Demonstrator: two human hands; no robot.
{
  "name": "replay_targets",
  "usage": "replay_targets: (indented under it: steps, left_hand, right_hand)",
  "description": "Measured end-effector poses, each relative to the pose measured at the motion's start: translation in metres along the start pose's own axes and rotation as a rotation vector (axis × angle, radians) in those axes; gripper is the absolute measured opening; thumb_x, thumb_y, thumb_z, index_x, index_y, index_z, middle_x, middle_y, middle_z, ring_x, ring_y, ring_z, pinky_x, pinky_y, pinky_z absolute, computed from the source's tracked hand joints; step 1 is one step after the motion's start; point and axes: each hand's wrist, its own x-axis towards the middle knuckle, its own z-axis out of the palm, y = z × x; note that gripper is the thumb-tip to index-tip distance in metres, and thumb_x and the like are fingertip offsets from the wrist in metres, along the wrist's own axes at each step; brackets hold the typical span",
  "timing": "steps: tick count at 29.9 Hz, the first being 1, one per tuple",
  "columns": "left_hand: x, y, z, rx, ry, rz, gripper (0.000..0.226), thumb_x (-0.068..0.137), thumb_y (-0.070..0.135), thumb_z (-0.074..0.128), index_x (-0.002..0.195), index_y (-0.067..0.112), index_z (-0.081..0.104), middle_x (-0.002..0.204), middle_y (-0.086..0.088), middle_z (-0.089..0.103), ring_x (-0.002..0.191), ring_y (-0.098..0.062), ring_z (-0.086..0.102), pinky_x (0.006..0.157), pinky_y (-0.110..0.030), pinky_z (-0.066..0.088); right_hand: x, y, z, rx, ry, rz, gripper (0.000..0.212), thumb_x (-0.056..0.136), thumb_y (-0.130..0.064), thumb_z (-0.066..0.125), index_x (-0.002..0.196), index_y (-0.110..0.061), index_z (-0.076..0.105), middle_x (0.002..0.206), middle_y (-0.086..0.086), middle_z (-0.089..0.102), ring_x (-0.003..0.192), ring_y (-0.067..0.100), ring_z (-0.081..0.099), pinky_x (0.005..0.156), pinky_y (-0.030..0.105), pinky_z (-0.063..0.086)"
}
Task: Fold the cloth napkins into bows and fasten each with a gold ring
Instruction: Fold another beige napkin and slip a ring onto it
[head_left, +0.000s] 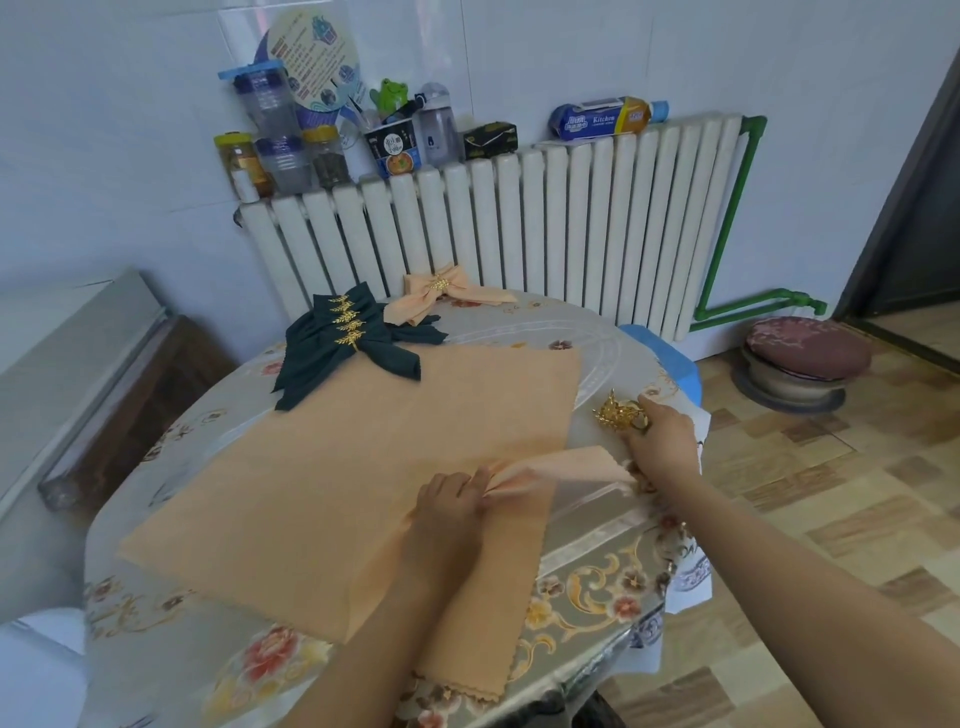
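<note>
A folded peach napkin (566, 465) lies across the table's near right part, gathered at its middle, where my left hand (449, 506) pinches it. My right hand (662, 439) reaches to the right table edge and grips a gold ring (618, 413). Under the folded napkin a stack of flat peach napkins (363, 467) covers the table's middle. Several dark green bows (348, 340) with gold rings are piled at the far left. One finished peach bow (441, 293) with a gold ring lies behind them.
The round table (597, 561) has a floral cover. A white radiator (519, 228) stands behind it, with jars, bottles and boxes on top. A blue stool (675, 364) shows past the table's right edge. A cushioned pot (805, 358) sits on the floor at right.
</note>
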Motion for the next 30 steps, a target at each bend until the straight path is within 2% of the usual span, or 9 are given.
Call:
replay_targets:
  steps: [5, 10, 15, 18, 20, 23, 28, 30]
  left_hand:
    - [0.0, 0.001, -0.001, 0.005, 0.006, 0.002, 0.041, 0.084, 0.021, 0.041, 0.112, 0.007, 0.067, 0.081, -0.004, 0.063, 0.072, -0.026, 0.056, 0.068, -0.032, 0.036]
    - [0.001, 0.002, -0.003, 0.002, -0.014, 0.0, 0.04, 0.086, 0.023, 0.041, 0.111, 0.007, 0.068, 0.081, -0.004, 0.064, 0.071, -0.027, 0.058, 0.065, -0.032, 0.045]
    - [0.002, 0.002, -0.005, 0.006, -0.022, -0.007, 0.041, 0.083, 0.021, 0.041, 0.109, 0.006, 0.069, 0.081, -0.005, 0.065, 0.07, -0.027, 0.058, 0.066, -0.032, 0.046]
    - [0.002, 0.001, -0.003, 0.02, -0.005, -0.003, 0.042, 0.081, 0.018, 0.04, 0.109, 0.005, 0.069, 0.08, -0.006, 0.065, 0.069, -0.028, 0.058, 0.069, -0.032, 0.036]
    - [0.002, 0.0, -0.002, 0.019, -0.004, -0.002, 0.043, 0.08, 0.017, 0.04, 0.11, 0.005, 0.068, 0.08, -0.006, 0.064, 0.069, -0.027, 0.057, 0.069, -0.031, 0.033]
    - [0.001, -0.001, 0.0, 0.019, -0.007, 0.0, 0.045, 0.077, 0.015, 0.041, 0.113, 0.007, 0.067, 0.081, -0.005, 0.064, 0.072, -0.025, 0.053, 0.068, -0.031, 0.033]
    - [0.0, -0.002, -0.007, 0.031, -0.03, 0.0, 0.046, 0.075, 0.015, 0.039, 0.109, 0.006, 0.069, 0.079, -0.004, 0.065, 0.069, -0.025, 0.059, 0.064, -0.03, 0.048]
    - [-0.003, -0.003, -0.01, 0.035, -0.036, -0.011, 0.047, 0.076, 0.016, 0.038, 0.108, 0.006, 0.07, 0.079, -0.004, 0.065, 0.069, -0.025, 0.058, 0.063, -0.029, 0.05]
  right_hand:
    - [0.011, 0.002, -0.008, -0.026, -0.079, -0.031, 0.055, 0.082, -0.015, 0.069, 0.134, -0.011, 0.051, 0.125, 0.015, 0.06, 0.112, 0.036, 0.052, 0.099, 0.042, 0.04]
    - [0.01, -0.004, -0.016, -0.028, -0.106, -0.066, 0.037, 0.084, -0.018, 0.064, 0.12, -0.009, 0.061, 0.112, 0.011, 0.065, 0.101, 0.027, 0.058, 0.082, 0.032, 0.044]
    - [-0.007, -0.009, -0.022, 0.061, -0.078, -0.065, 0.04, 0.084, -0.024, 0.067, 0.121, -0.01, 0.058, 0.11, 0.007, 0.063, 0.091, 0.02, 0.056, 0.075, 0.029, 0.042]
    - [-0.019, -0.01, -0.027, 0.104, -0.069, -0.078, 0.043, 0.083, -0.026, 0.07, 0.122, -0.013, 0.058, 0.105, 0.004, 0.061, 0.083, 0.014, 0.053, 0.071, 0.026, 0.041]
    - [-0.026, -0.01, -0.03, 0.112, -0.088, -0.095, 0.045, 0.082, -0.029, 0.07, 0.124, -0.017, 0.058, 0.099, 0.001, 0.059, 0.078, 0.014, 0.055, 0.067, 0.028, 0.045]
    - [-0.036, -0.015, -0.036, 0.2, -0.116, -0.073, 0.044, 0.081, -0.037, 0.071, 0.121, -0.023, 0.057, 0.095, 0.0, 0.059, 0.078, 0.016, 0.059, 0.066, 0.033, 0.053]
    - [-0.049, -0.021, -0.042, 0.346, -0.16, -0.015, 0.052, 0.08, -0.041, 0.07, 0.122, -0.013, 0.056, 0.104, -0.001, 0.061, 0.09, 0.017, 0.06, 0.077, 0.032, 0.05]
    - [-0.055, -0.021, -0.043, 0.382, -0.193, -0.01, 0.05, 0.081, -0.04, 0.07, 0.12, -0.012, 0.057, 0.1, 0.0, 0.062, 0.089, 0.016, 0.059, 0.074, 0.027, 0.044]
